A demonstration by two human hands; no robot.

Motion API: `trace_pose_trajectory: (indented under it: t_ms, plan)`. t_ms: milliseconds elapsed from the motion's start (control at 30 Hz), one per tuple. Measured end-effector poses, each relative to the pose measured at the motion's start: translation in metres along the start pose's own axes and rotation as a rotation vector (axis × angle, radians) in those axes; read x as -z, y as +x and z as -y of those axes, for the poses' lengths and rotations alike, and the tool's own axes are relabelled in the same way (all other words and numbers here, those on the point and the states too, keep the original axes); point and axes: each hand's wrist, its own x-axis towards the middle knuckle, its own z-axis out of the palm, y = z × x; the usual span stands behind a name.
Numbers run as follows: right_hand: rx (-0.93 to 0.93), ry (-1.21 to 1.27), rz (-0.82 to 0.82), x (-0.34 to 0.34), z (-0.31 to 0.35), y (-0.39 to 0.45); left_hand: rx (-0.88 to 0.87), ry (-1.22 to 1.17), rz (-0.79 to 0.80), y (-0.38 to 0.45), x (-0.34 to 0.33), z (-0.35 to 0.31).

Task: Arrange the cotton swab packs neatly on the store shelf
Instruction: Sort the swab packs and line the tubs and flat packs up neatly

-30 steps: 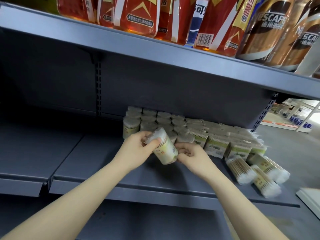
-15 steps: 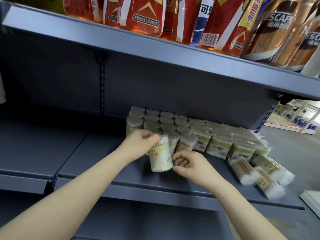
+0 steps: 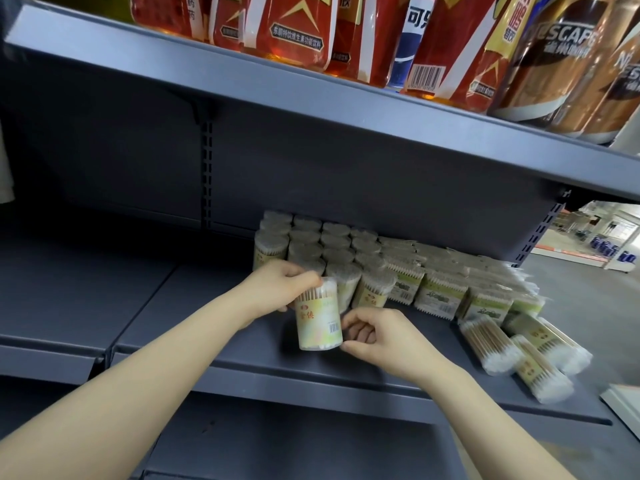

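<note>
A round cotton swab pack [image 3: 318,318] stands upright on the grey shelf [image 3: 214,323], in front of several rows of like round packs [image 3: 325,247]. My left hand [image 3: 280,285] grips its top rim from the left. My right hand [image 3: 377,336] touches its lower right side with curled fingertips. Flat rectangular swab packs [image 3: 440,296] stand in rows to the right. Three round packs [image 3: 519,358] lie on their sides at the shelf's right end.
The shelf above [image 3: 311,102] carries red drink bottles [image 3: 294,29] and brown coffee bottles [image 3: 554,53]. A slotted upright [image 3: 206,174] divides the back panel. The left shelf section [image 3: 79,289] is bare. A store aisle [image 3: 595,233] shows at the far right.
The pack was tilted between both hands a second ago. It now stands upright on the shelf, lower and nearer the front row.
</note>
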Motion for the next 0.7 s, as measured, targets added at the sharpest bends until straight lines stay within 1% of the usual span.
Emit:
trace_pose_trajectory:
  t_ms: [167, 267, 367, 533, 600, 700]
  plan:
    - [0.013, -0.045, 0.017, -0.002, 0.0, 0.005, 0.003, 0.035, 0.015, 0.0, 0.005, 0.002]
    - [0.038, -0.121, 0.03, -0.001, 0.002, 0.01, -0.015, 0.058, -0.015, 0.0, 0.011, 0.006]
    - [0.093, -0.214, -0.035, 0.002, 0.007, 0.018, -0.045, 0.141, -0.058, 0.0, 0.02, 0.012]
    - [0.177, -0.278, -0.223, 0.006, 0.023, 0.036, -0.061, 0.245, -0.099, -0.001, 0.034, 0.021]
    - [0.17, -0.28, -0.251, 0.005, 0.031, 0.045, -0.062, 0.252, -0.1, -0.002, 0.04, 0.023]
    - [0.164, -0.266, -0.247, 0.002, 0.04, 0.058, -0.051, 0.277, -0.106, -0.003, 0.05, 0.028]
